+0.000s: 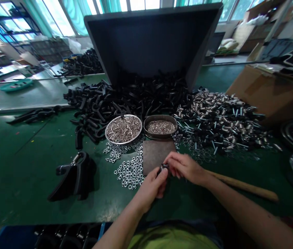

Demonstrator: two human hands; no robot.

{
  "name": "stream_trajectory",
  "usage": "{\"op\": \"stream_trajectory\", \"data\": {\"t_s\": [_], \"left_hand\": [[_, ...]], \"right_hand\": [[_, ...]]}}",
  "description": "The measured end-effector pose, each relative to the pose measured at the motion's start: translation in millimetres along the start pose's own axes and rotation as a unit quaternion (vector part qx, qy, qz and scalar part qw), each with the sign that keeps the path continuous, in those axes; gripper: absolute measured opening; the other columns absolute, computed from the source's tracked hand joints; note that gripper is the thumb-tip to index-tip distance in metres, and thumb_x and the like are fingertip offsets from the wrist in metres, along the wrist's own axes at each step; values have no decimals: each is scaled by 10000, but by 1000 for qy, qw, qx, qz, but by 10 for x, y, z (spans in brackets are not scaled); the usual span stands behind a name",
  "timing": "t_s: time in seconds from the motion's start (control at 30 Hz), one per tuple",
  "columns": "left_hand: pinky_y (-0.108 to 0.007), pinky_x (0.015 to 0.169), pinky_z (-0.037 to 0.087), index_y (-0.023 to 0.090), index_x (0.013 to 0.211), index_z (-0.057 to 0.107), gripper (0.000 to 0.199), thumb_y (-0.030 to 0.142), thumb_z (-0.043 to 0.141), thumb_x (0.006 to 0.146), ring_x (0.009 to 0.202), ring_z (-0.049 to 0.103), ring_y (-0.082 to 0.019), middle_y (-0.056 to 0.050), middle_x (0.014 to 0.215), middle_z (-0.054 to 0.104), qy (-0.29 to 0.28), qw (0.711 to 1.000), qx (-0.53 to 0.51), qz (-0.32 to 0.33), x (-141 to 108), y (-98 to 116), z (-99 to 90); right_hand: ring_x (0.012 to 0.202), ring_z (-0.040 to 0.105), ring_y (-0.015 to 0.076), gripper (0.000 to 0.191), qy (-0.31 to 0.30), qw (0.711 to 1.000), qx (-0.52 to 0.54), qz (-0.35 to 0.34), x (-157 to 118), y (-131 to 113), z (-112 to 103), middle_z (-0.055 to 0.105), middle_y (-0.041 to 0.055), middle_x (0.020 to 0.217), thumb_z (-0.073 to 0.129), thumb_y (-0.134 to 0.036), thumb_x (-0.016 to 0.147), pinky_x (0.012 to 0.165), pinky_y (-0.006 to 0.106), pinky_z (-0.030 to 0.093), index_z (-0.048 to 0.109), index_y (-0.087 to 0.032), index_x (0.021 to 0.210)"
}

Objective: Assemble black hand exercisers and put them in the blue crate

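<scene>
My left hand (152, 186) is closed round a small black part (164, 167) with a shiny top, held over the near edge of a flat metal plate (153, 152). My right hand (186, 168) meets it from the right, its fingers bent and pinched beside the part; what they hold is hidden. Left of the plate lie many small metal rings with stubs (130, 173). Behind it stand a round dish (106, 135) of thin metal pins and an oval tin (150, 135) of tiny metal pieces. A wooden handle (247, 186) lies beneath my right forearm.
A large grey bin (151, 41) lies tipped behind a heap of black curved parts (97, 103). Metal cylinders and black pieces (229, 121) are piled at right, near a cardboard box (271, 90). A black assembly with a spring (75, 176) sits at left, above a blue crate (8, 237).
</scene>
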State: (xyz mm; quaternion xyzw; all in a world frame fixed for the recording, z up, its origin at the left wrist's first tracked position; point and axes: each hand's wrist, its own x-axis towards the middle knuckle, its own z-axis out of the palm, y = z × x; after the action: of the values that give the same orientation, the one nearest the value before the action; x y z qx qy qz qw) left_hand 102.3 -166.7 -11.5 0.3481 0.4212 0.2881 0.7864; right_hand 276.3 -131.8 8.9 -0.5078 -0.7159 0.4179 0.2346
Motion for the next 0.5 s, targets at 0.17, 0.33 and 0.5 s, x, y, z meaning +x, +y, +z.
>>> {"op": "stream_trajectory", "data": {"t_s": [0.17,0.33,0.5], "left_hand": [[-131,396,167,134,859,538,470,583,611,739,491,303,-30,42,648,397,43,995,-92,-1,11,2,-85],[-142,378,239,116,849,567,636,725,402,770,479,344,-48,6,655,464,84,977,-193,-26,101,50,-121],[-155,403,288,128,699,522,353,432,450,863,450,363,-56,11,576,452,98,936,-335,-36,156,128,-150]], "right_hand": [[968,545,266,215,187,870,-447,90,274,530,-731,650,132,986,462,-178,850,689,328,423,617,-165,998],[881,583,273,266,107,831,-528,136,419,757,-1055,645,133,891,512,-234,838,663,338,413,626,-183,1072],[926,588,264,269,171,870,-460,52,382,592,-960,621,132,1010,504,-167,807,743,365,451,620,-140,1048]]}}
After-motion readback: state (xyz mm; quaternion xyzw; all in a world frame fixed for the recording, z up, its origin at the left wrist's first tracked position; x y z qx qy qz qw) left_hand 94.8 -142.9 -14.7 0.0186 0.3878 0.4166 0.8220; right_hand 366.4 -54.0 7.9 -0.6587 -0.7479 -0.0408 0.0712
